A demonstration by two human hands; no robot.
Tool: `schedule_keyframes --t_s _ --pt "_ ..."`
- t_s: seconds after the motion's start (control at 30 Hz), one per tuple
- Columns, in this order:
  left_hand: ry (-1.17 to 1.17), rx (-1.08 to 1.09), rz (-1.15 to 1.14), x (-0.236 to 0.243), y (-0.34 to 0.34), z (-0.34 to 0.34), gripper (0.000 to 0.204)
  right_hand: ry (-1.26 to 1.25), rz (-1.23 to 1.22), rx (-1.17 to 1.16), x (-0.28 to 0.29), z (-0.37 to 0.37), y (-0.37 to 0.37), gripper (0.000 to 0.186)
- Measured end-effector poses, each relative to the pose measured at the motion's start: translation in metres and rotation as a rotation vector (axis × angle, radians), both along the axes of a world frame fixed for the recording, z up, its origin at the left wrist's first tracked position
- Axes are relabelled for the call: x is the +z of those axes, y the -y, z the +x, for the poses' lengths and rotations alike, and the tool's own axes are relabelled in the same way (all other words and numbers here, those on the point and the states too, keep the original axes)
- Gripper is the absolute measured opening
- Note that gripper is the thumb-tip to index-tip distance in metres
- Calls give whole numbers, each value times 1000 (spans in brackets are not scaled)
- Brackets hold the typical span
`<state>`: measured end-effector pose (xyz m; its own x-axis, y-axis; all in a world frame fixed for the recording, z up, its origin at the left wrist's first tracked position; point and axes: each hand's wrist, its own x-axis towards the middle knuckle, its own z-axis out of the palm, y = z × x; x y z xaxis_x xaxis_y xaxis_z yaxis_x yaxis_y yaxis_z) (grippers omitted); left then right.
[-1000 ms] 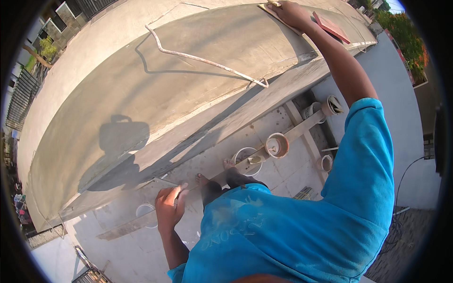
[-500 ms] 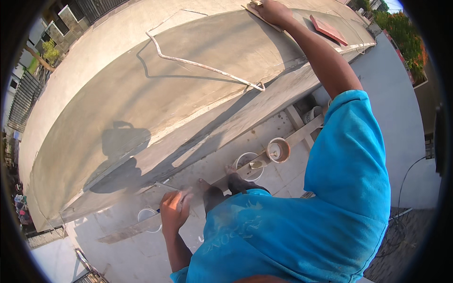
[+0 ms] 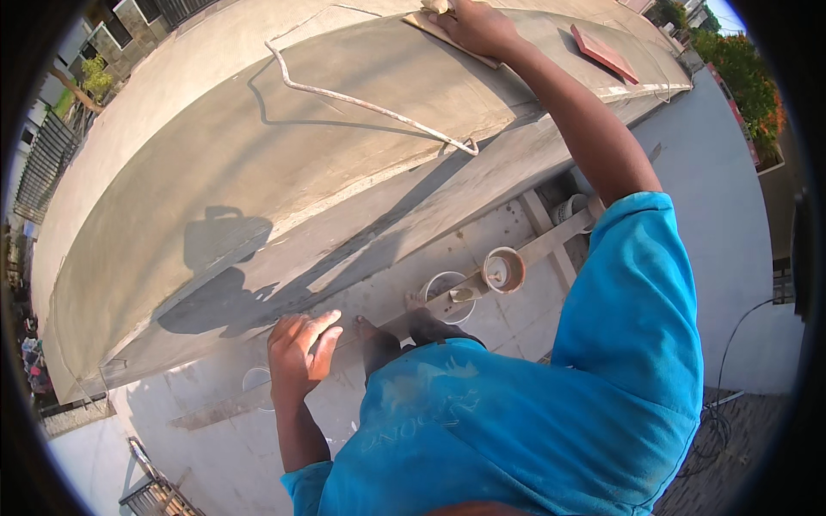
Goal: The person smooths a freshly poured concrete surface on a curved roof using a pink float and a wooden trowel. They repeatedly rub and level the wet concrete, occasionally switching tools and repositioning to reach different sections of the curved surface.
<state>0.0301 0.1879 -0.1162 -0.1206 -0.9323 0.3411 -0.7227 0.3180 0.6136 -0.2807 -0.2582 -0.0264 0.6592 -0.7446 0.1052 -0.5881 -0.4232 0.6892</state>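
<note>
At the top of the view my right hand [image 3: 477,27] grips a flat float [image 3: 430,30] lying on the curved grey plastered ledge [image 3: 172,215]. To its right a red rectangular board [image 3: 602,53] rests on the same surface, and a bent pale metal rod [image 3: 361,107] lies across the ledge to its left. My left hand [image 3: 301,348] is lower left, beside the ledge's near face, loosely curled with thumb and fingers apart and nothing visible in it.
Below, a plank [image 3: 542,245] carries a small bucket [image 3: 516,271]; a larger white bucket [image 3: 454,314] and another container [image 3: 564,211] are beside it. My bare feet [image 3: 413,303] are near the plank. A cable [image 3: 731,335] hangs at the right, and railings [image 3: 47,159] show at far left.
My right hand has moved the float leftward along the ledge, away from the red board. My left hand has shifted up and to the left.
</note>
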Motion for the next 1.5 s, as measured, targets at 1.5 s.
schedule_keyframes --t_s 1.5 --pt "306 -51 -573 69 169 -178 34 1520 594 373 101 13 -214 40"
